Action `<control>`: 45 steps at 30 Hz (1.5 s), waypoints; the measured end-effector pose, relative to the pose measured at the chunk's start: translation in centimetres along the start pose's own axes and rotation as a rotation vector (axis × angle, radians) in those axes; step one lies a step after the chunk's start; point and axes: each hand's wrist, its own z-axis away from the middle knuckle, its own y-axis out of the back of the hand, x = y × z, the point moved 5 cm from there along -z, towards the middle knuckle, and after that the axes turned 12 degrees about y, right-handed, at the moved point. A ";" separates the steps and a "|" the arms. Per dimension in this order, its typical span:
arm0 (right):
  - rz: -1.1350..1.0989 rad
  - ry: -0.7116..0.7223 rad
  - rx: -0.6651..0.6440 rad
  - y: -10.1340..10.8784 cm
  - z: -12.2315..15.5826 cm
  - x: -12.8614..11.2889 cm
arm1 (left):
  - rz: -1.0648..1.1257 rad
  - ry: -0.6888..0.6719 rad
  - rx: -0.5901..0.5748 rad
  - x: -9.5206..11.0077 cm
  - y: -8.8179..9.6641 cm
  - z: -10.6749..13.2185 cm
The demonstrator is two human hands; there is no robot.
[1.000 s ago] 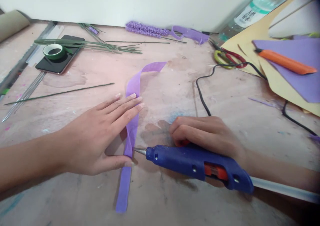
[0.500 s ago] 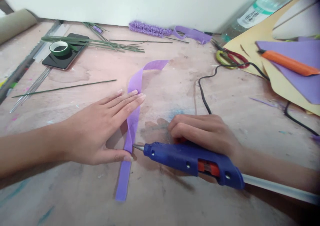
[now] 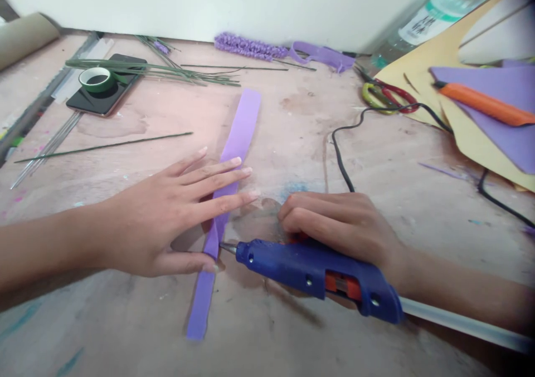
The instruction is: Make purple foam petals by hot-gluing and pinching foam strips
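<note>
A long purple foam strip lies lengthwise on the wooden tabletop. My left hand lies flat and open across its middle, fingers stretched out, thumb at the strip's edge. My right hand is closed round a blue hot-glue gun with an orange trigger. The gun's metal nozzle touches the strip just beside my left thumb. A white glue stick juts from the gun's back end.
The gun's black cord loops across the table. Far left are a phone with a green tape roll, green wire stems and one loose stem. Scissors, foam sheets, an orange cutter and a bottle lie right.
The strip's far end, curled up and bent right before, now lies flat and straight. My left fingers have spread and slid further across it. The glue gun has shifted slightly left.
</note>
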 end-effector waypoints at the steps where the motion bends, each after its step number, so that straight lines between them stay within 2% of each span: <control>1: 0.000 -0.002 -0.003 0.0 0.0 0.0 | 0.009 0.009 -0.018 -0.1 -0.1 0.0; 19: 0.025 -0.024 -0.009 -0.1 0.3 -0.1 | -0.007 0.023 -0.065 -0.2 0.0 -0.2; 24: 0.056 -0.018 -0.033 0.0 0.3 -0.2 | -0.003 0.028 -0.052 -0.2 0.0 -0.2; 31: 0.060 -0.021 0.002 0.0 0.3 -0.3 | 0.047 0.038 -0.013 -0.3 -0.1 -0.1; 39: 0.016 -0.061 -0.048 0.4 0.0 -0.4 | 0.014 0.013 -0.065 -0.4 -0.1 -0.1; 45: 0.055 -0.092 -0.050 0.5 -0.1 -0.3 | 0.016 0.037 -0.037 -0.4 0.0 -0.2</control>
